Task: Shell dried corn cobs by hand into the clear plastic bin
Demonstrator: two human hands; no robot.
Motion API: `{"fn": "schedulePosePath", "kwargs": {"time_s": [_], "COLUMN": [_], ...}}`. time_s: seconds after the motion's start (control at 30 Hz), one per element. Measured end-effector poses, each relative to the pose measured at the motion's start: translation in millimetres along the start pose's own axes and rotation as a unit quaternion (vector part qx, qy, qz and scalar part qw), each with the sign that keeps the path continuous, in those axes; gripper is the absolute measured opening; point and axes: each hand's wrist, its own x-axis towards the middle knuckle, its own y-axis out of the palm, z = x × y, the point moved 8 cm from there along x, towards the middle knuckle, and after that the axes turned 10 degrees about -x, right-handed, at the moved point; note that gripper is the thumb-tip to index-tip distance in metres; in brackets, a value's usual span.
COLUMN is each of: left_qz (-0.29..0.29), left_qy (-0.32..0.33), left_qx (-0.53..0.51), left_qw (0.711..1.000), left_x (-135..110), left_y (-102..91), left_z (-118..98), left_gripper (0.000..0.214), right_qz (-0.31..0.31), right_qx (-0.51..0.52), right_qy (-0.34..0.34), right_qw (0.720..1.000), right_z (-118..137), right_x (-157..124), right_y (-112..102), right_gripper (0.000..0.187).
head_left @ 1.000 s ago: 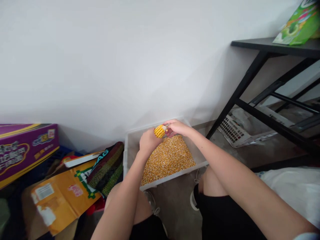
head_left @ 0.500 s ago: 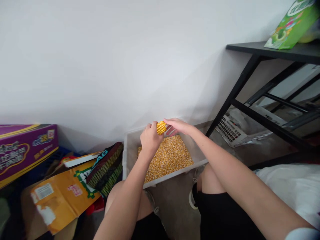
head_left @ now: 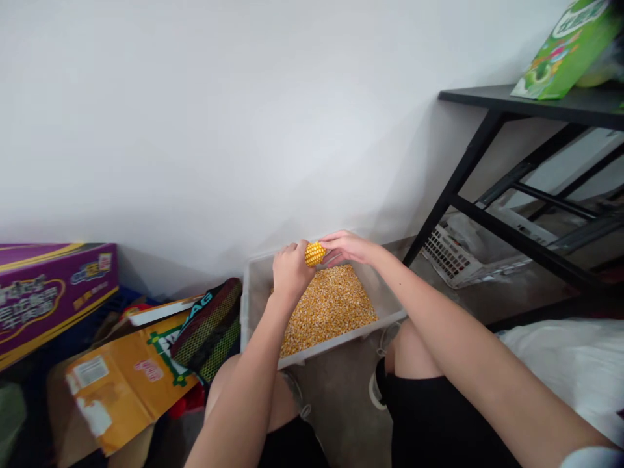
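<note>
A short yellow corn cob (head_left: 314,254) sits at the far end of a clear plastic bin, above the kernels. My left hand (head_left: 292,273) is closed around its near side. The fingertips of my right hand (head_left: 345,247) press against the cob's other side. Part of the cob is hidden by my fingers. Below both hands, a heap of loose yellow corn kernels (head_left: 329,312) fills the middle of the bin, whose near rim (head_left: 341,341) passes between my knees (head_left: 409,354).
To the left stand a purple printed box (head_left: 49,299), a flattened yellow carton (head_left: 127,383) and a dark mesh bag (head_left: 209,331). To the right are a black metal shelf (head_left: 511,104) holding a green package (head_left: 560,55), a white crate (head_left: 448,255) and a white cloth (head_left: 570,370).
The cob has turned in my hands and now shows a shorter, rounder outline. My left hand has moved slightly right around it. The view has shifted slightly.
</note>
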Motion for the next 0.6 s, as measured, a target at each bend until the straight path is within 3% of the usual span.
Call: {"fn": "schedulePosePath", "kwargs": {"time_s": [0.13,0.33,0.6], "left_qz": [-0.007,-0.012,-0.016], "left_qy": [0.011,0.024,0.033], "left_qx": [0.001,0.001,0.020], "left_qw": [1.000,1.000,0.999], "left_x": [-0.4,-0.4,-3.3], "left_y": [-0.6,-1.2,-10.6], "left_z": [-2.7,-0.5,-1.5], "left_gripper": [0.027,0.025,0.036], "right_qz": [-0.010,0.002,0.018], "right_qx": [0.006,-0.079,-0.016], "right_qy": [0.006,0.033,0.047], "right_qw": [1.000,0.996,0.999], "right_z": [-2.4,-8.2,-7.9], "right_x": [0.4,-1.0,0.2], "right_y": [-2.6,-0.7,4.0], "right_gripper": [0.021,0.029,0.025]}}
